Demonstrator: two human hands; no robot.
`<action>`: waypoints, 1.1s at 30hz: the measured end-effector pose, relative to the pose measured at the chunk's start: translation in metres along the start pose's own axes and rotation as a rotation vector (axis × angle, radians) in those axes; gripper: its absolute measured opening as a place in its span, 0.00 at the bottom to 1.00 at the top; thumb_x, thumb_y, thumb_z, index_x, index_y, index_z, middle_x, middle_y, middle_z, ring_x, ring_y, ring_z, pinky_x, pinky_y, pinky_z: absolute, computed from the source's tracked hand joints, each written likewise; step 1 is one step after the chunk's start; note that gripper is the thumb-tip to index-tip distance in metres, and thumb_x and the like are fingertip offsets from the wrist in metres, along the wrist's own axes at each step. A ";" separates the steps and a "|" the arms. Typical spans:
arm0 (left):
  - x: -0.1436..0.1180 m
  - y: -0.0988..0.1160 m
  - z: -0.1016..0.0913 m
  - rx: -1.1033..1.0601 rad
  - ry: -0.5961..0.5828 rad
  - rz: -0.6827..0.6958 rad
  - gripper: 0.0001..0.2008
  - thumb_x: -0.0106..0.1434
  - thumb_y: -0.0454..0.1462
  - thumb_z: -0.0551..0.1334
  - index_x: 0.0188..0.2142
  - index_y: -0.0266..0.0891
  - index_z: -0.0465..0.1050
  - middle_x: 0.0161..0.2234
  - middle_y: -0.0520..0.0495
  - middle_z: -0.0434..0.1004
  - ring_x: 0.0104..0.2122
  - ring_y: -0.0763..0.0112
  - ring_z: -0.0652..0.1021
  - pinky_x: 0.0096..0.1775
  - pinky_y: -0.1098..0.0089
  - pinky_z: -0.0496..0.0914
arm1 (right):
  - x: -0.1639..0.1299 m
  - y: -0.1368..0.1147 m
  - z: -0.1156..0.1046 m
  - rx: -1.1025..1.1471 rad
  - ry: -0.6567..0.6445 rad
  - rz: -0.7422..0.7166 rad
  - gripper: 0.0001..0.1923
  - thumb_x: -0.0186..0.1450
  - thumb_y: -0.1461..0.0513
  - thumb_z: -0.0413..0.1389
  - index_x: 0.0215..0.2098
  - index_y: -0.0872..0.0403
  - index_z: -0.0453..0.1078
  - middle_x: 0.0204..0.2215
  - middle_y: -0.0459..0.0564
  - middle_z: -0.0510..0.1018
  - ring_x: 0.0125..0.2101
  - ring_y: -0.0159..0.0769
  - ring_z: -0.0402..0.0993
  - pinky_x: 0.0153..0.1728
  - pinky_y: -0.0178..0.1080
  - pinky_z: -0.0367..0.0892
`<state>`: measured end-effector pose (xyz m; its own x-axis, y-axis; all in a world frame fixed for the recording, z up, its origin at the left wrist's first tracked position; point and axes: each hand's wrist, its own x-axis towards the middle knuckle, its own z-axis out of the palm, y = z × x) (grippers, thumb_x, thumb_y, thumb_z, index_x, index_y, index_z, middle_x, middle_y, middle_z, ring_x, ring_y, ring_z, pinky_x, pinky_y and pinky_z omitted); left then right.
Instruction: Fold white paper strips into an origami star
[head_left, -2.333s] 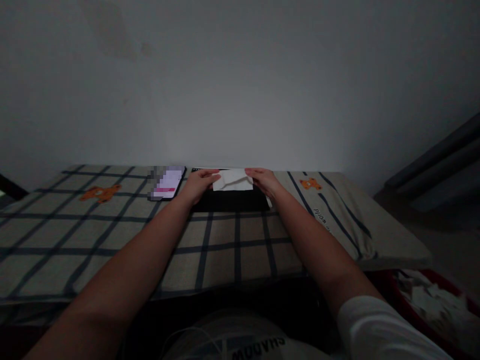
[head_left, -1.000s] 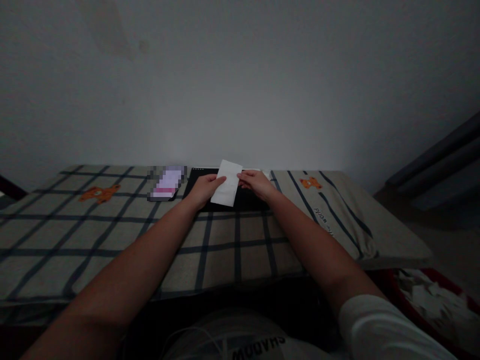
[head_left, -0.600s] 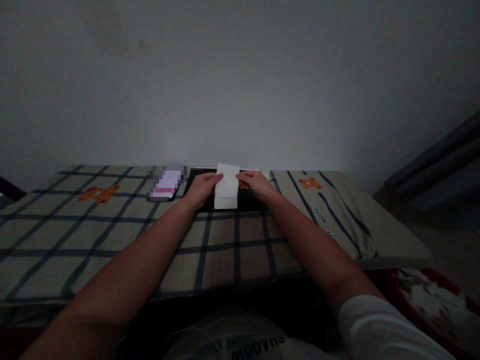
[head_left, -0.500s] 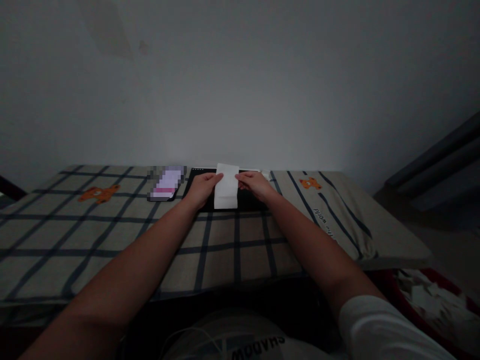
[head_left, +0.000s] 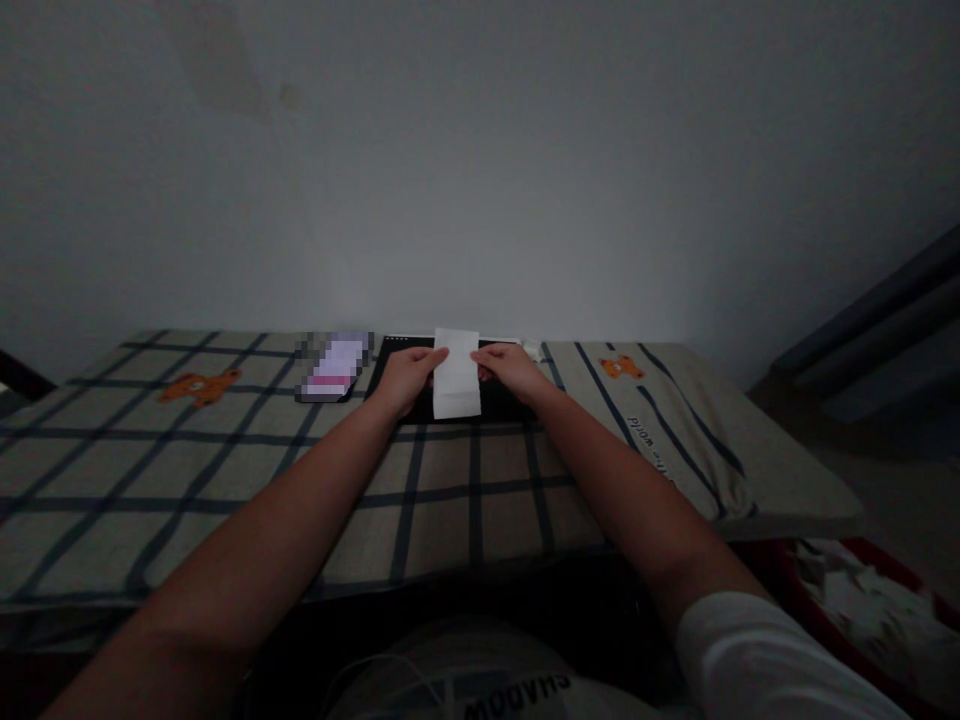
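At the far edge of the table (head_left: 225,500), close to the wall, I hold a white paper (head_left: 457,373) up between both hands. My left hand (head_left: 405,375) pinches its left edge, thumb and fingers closed on it, and my right hand (head_left: 510,368) pinches the right edge the same way. The paper stands roughly upright, a narrow strip taller than it is wide, and it looks already folded at least once. It hangs just above a black pad (head_left: 499,400) that lies flat on the checked cloth (head_left: 112,450) against the far edge.

Just left of the pad a phone (head_left: 335,366) lies face up with its screen lit. Toward the far right corner the cloth shows an orange bear print (head_left: 619,367) and some lettering. Off the right edge of the table, low down, a red bin (head_left: 862,600) holds a heap of white scraps.

As I judge it, I am partway through folding, with the strip squared up between my fingertips. The next fold would call for matching the edges evenly before pressing a crease, and the black pad beneath is the firm flat spot for that. The light is dim, so fine creases on the paper are hard to make out.
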<state>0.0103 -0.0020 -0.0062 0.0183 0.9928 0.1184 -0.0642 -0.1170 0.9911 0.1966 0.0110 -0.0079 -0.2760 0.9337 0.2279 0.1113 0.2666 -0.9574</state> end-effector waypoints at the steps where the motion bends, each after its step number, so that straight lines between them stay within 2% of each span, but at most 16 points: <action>1: 0.000 0.000 0.000 -0.007 -0.016 -0.011 0.17 0.46 0.47 0.68 0.27 0.33 0.75 0.26 0.44 0.76 0.24 0.70 0.73 0.28 0.70 0.66 | 0.000 0.000 -0.001 -0.003 0.002 0.004 0.13 0.56 0.54 0.57 0.24 0.56 0.70 0.19 0.45 0.71 0.22 0.28 0.66 0.27 0.33 0.62; 7: 0.001 0.000 -0.002 -0.065 -0.040 -0.018 0.20 0.48 0.48 0.66 0.33 0.34 0.76 0.31 0.43 0.77 0.28 0.69 0.75 0.28 0.71 0.67 | 0.000 0.002 -0.003 -0.007 -0.004 0.037 0.13 0.55 0.54 0.58 0.24 0.56 0.71 0.19 0.46 0.72 0.22 0.28 0.66 0.27 0.34 0.62; 12: 0.001 0.003 -0.004 -0.136 -0.057 -0.025 0.19 0.47 0.47 0.67 0.32 0.32 0.76 0.32 0.41 0.78 0.29 0.69 0.76 0.32 0.70 0.69 | 0.000 0.000 -0.001 0.024 -0.019 0.038 0.13 0.55 0.53 0.58 0.25 0.56 0.72 0.20 0.46 0.73 0.22 0.28 0.67 0.28 0.34 0.63; 18: 0.002 0.005 -0.004 -0.191 -0.043 -0.038 0.17 0.49 0.44 0.66 0.34 0.33 0.75 0.33 0.43 0.78 0.30 0.68 0.76 0.31 0.70 0.69 | -0.002 -0.002 -0.001 -0.001 -0.057 0.017 0.14 0.54 0.54 0.59 0.23 0.57 0.72 0.19 0.46 0.72 0.21 0.28 0.66 0.26 0.34 0.61; 20: 0.002 0.007 -0.003 -0.209 -0.047 -0.020 0.16 0.50 0.43 0.66 0.34 0.33 0.75 0.33 0.42 0.78 0.31 0.68 0.76 0.33 0.69 0.70 | -0.003 -0.002 -0.001 0.002 -0.060 0.013 0.13 0.54 0.54 0.59 0.23 0.57 0.72 0.19 0.46 0.72 0.21 0.28 0.65 0.26 0.34 0.61; 24: 0.002 0.009 -0.002 -0.199 0.016 0.006 0.13 0.49 0.41 0.67 0.30 0.32 0.75 0.31 0.43 0.78 0.29 0.69 0.75 0.33 0.69 0.70 | -0.003 -0.004 0.001 0.006 -0.041 0.014 0.13 0.54 0.54 0.59 0.23 0.57 0.71 0.19 0.46 0.72 0.21 0.27 0.65 0.26 0.34 0.60; 26: 0.001 0.009 -0.003 -0.200 -0.016 -0.016 0.13 0.50 0.42 0.66 0.31 0.34 0.76 0.33 0.43 0.78 0.30 0.69 0.76 0.33 0.68 0.70 | -0.003 -0.004 0.000 -0.005 -0.018 0.017 0.13 0.54 0.54 0.58 0.24 0.57 0.71 0.19 0.46 0.72 0.21 0.27 0.64 0.26 0.34 0.60; 29: 0.001 0.009 -0.005 -0.178 -0.144 -0.107 0.14 0.51 0.43 0.66 0.34 0.35 0.76 0.35 0.42 0.78 0.32 0.67 0.76 0.34 0.67 0.71 | -0.003 -0.004 -0.003 -0.012 0.017 0.020 0.13 0.55 0.54 0.58 0.24 0.56 0.71 0.20 0.45 0.72 0.22 0.27 0.64 0.27 0.33 0.60; 33: 0.001 0.006 -0.008 -0.118 -0.244 -0.163 0.14 0.50 0.42 0.67 0.33 0.33 0.76 0.35 0.39 0.78 0.34 0.66 0.77 0.37 0.66 0.71 | -0.002 -0.004 -0.008 0.007 0.028 0.019 0.12 0.55 0.54 0.58 0.24 0.56 0.71 0.20 0.45 0.71 0.22 0.27 0.64 0.27 0.33 0.60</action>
<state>0.0022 -0.0013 -0.0003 0.2759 0.9610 -0.0160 -0.1558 0.0611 0.9859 0.2040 0.0096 -0.0028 -0.2467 0.9450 0.2149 0.1098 0.2476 -0.9626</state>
